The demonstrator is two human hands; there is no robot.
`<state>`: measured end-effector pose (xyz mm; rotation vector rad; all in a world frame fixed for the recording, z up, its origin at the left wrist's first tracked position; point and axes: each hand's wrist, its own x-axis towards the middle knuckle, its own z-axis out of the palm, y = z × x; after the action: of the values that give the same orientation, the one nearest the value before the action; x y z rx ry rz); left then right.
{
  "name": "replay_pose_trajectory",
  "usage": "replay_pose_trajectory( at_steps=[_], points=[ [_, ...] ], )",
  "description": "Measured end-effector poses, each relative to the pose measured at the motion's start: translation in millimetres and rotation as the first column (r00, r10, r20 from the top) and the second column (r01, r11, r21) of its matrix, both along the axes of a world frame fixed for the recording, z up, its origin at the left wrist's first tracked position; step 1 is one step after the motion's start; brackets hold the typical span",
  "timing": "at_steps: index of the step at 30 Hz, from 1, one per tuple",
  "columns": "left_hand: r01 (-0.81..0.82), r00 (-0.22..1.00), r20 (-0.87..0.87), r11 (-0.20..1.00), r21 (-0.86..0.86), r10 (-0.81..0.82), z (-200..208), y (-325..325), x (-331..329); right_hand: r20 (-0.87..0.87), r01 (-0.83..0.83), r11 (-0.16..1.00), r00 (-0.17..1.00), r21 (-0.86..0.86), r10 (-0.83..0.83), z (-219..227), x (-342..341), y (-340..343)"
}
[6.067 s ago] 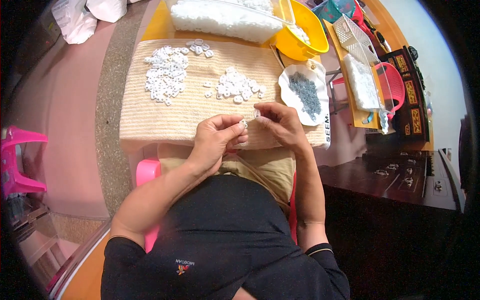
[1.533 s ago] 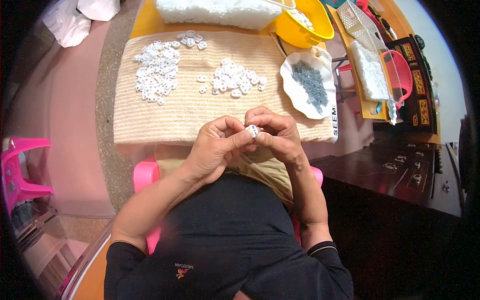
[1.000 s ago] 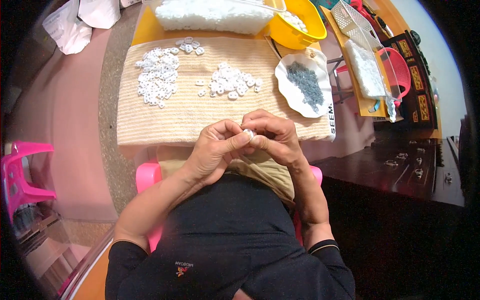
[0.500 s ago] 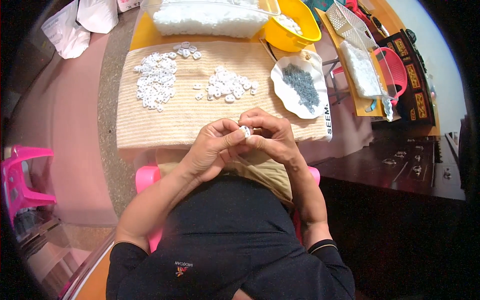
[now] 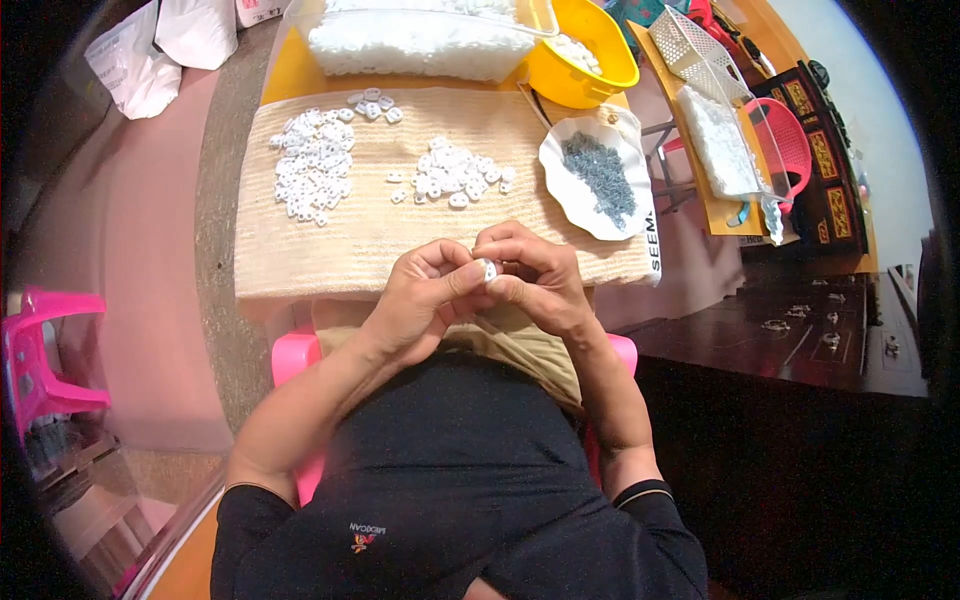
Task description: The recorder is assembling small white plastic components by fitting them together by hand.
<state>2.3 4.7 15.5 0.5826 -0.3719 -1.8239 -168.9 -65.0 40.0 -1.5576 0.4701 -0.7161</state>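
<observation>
The left hand (image 5: 418, 290) pinches a small white piece (image 5: 489, 270) between thumb and forefinger; the right hand (image 5: 548, 280) meets it from the other side, its thumb and fingertips drawn narrow at the piece's right edge; whether the right fingers also hide a smaller part, I cannot tell. The piece is just past the near edge of the towel (image 5: 390, 245), above the lap; a two-sided grip like this probably steadies so small a thing, and the low, central place likely keeps it in plain sight.

The dish (image 5: 563, 190) of grey bits (image 5: 600, 175) lies at the towel's right, perhaps to suit the right hand; the scalloped rim seems apt for keeping loose bits together; the middle heap (image 5: 455, 175) and the left heap (image 5: 313, 165) lie apart, presumably so as not to mix, with a few more pieces (image 5: 376, 104) near the left heap's far end.

The towel is pale, ribbed and spread over a yellow table (image 5: 277, 88); beyond it stand a clear tub (image 5: 430, 62) of white pieces and a yellow bowl (image 5: 575, 93); white bags (image 5: 130, 70) and a pink stool (image 5: 50, 350) stand to the left; a dark cabinet (image 5: 750, 345) fills the right.
</observation>
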Motion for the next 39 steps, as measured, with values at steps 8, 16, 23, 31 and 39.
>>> replay_pose_trajectory(
  at_steps=[8,16,23,31,39],
  points=[
    [0.008,0.999,-0.038,0.999,0.039,-0.006,6,1,-1,-0.021,-0.008,0.997,1.0,0.078,0.01,-7,-5,-2],
    [-0.013,0.998,-0.057,0.997,0.072,0.017,1,-2,0,-0.124,0.304,0.953,0.945,-0.012,-0.303,0,-10,-13],
    [0.002,1.0,-0.001,0.996,0.094,-0.002,1,-2,1,0.112,0.616,0.597,0.738,-0.514,-0.666,62,-25,-57],
    [0.004,1.0,0.019,0.996,0.092,-0.006,2,-1,3,0.342,0.673,0.262,0.625,-0.692,-0.702,101,-16,-82],
    [0.042,0.997,0.056,0.996,0.076,-0.046,2,-5,-2,0.031,0.481,0.27,0.529,-0.834,-0.848,60,-50,-213]
  ],
)
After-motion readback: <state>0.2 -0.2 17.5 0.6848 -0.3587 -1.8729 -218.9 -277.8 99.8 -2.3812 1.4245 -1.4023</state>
